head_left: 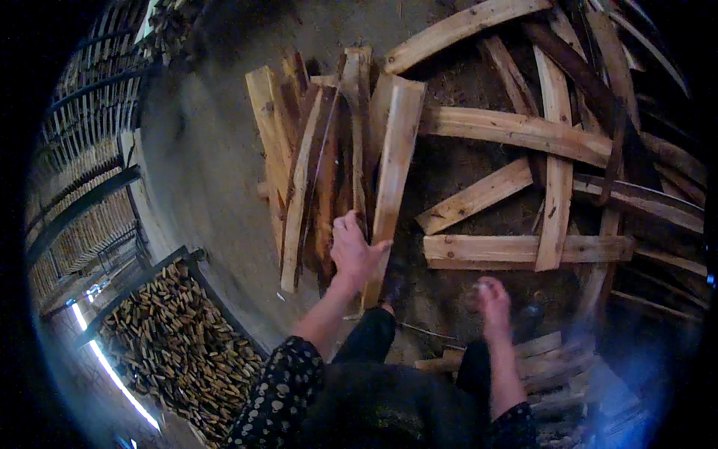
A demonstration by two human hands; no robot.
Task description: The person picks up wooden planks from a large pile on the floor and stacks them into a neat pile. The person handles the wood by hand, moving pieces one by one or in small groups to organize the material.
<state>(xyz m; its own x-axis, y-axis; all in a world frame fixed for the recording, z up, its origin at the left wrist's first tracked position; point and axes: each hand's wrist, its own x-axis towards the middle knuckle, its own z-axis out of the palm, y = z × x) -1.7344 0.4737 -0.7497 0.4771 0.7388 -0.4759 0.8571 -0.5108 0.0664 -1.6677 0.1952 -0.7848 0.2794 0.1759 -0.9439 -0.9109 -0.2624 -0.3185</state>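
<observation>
A bundle-like row of split wood pieces (303, 187) lies lengthwise on the ground before me, with a pale split plank (396, 150) along its right side. My left hand (355, 251) rests over the near part of this row. Its thumb stretches right onto the pale plank, apart from the bent fingers. A thin light line, like string (320, 165), crosses the row. To the right, my right hand (491, 303) hovers near a horizontal split plank (486, 248), its fingers curled together. What they hold, if anything, is too small to tell.
Several split planks lie crisscrossed at the right, including an upright-running one (553, 172) and a long one (516, 131). A framed bin of small wood pieces (176, 337) stands lower left. More stacked wood (542, 363) sits by my right leg. Slatted racks (82, 179) line the left.
</observation>
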